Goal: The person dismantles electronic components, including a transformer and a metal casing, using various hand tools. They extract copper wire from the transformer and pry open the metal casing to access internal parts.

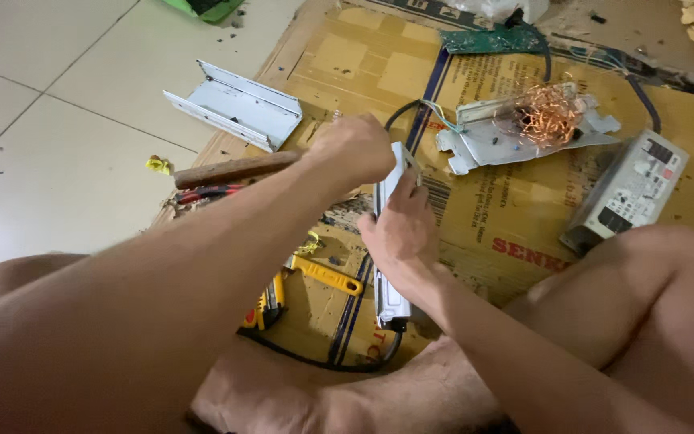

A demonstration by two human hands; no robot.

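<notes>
The long, narrow white metal power-supply box [389,241] lies on the brown cardboard sheet [516,209] between the person's legs, its long axis running from near the body away towards the far end of the cardboard. Both hands sit on it, 1 behind the other along that axis. The left hand [355,149] is closed around its far end, fingers curled and knuckles up. The right hand [399,229] rests nearer the body, fingers pressed on the box's top edge just below the left hand, almost touching it. A black cable [315,358] leaves the near end, and a wooden-handled hammer [234,170] lies just left of the left hand.
</notes>
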